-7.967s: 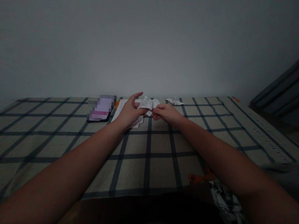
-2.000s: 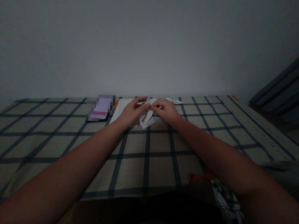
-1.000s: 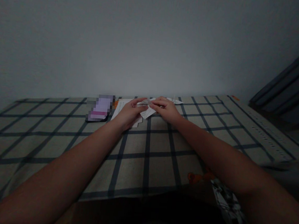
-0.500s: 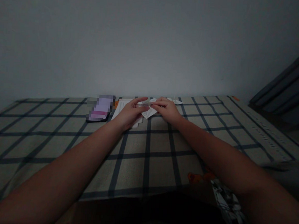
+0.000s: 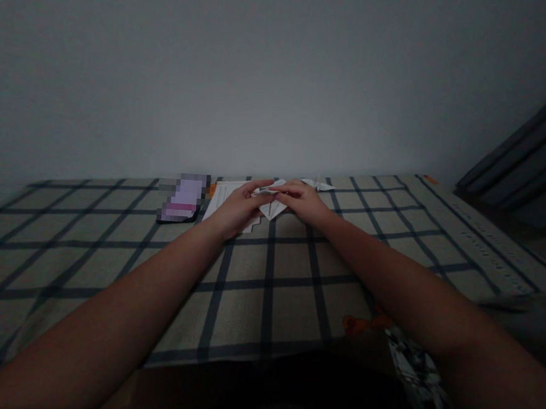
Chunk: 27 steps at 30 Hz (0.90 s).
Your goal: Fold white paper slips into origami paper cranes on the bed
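Observation:
A folded piece of white paper (image 5: 271, 212) with creases and a pointed near corner lies between my hands, over the checked tablecloth. My left hand (image 5: 239, 208) grips its left side, thumb and fingers closed on the edge. On the right side, my right hand (image 5: 304, 200) pinches the paper, thumb and fingertips close to those of my left hand. The far part of the paper is partly hidden behind my fingers. Under and behind my left hand lie printed paper sheets (image 5: 217, 202). Just beyond my right hand sits another folded white paper shape (image 5: 321, 186).
A phone (image 5: 182, 201) with a blurred, lit screen lies left of the sheets. The checked tablecloth (image 5: 242, 302) covers the table up to the pale wall (image 5: 281, 80). A dark curtain (image 5: 534, 142) hangs at the right. Below the table's front edge is a black-and-white patterned item (image 5: 417, 376).
My right fingers have shifted slightly toward the left over the paper, and its near corner has moved a little nearer to me. The phone and sheets stay in place.

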### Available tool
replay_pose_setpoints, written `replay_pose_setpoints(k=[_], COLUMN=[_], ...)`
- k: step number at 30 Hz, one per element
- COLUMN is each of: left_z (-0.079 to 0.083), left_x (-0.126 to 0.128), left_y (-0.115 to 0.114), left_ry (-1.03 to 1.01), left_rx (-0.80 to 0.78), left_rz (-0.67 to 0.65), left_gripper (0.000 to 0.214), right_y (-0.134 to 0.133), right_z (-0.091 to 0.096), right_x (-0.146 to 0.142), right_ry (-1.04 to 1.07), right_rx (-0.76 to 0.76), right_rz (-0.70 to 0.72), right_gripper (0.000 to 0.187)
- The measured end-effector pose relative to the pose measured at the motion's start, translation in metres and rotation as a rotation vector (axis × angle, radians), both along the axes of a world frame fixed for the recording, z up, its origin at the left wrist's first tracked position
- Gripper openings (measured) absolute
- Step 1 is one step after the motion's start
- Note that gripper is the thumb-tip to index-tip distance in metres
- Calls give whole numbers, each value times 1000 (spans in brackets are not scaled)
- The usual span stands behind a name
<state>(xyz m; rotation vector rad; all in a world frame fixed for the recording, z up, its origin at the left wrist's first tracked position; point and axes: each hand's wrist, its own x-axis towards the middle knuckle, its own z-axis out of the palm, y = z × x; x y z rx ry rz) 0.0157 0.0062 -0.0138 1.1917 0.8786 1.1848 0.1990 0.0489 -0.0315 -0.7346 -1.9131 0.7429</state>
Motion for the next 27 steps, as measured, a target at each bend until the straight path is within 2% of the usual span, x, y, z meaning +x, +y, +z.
replay_pose_setpoints(k=[5,9,13,17,22,25,27], left_z=[-2,-6,-8,-7,-9,-11,-13], left_x=[0,-3,-5,-5,-5,-5,-6], left_y=[1,6,7,6,9,9,9], left_ry=[-74,-90,-70,-46,-14,37,83], left_rx=[14,-26,-35,-40,-32,-26,-18], left_rz=[-63,-44,-40,-25,38,24,3], left_gripper=[23,24,21,21,22,23,22], right_y=[0,0,-1,-3,-3,-5,-7], right_z=[3,1,3,6,5,7,9], right_x=[0,-2,-1,0,-3,-2,-1], right_ry=[47,113,81,14,-17,16,15], right_rx=[-66,-147,-22,60,80,99,115], right_rz=[8,-25,-98,-113,-151,-160,-114], right_gripper=[17,23,17,14,15,23,21])
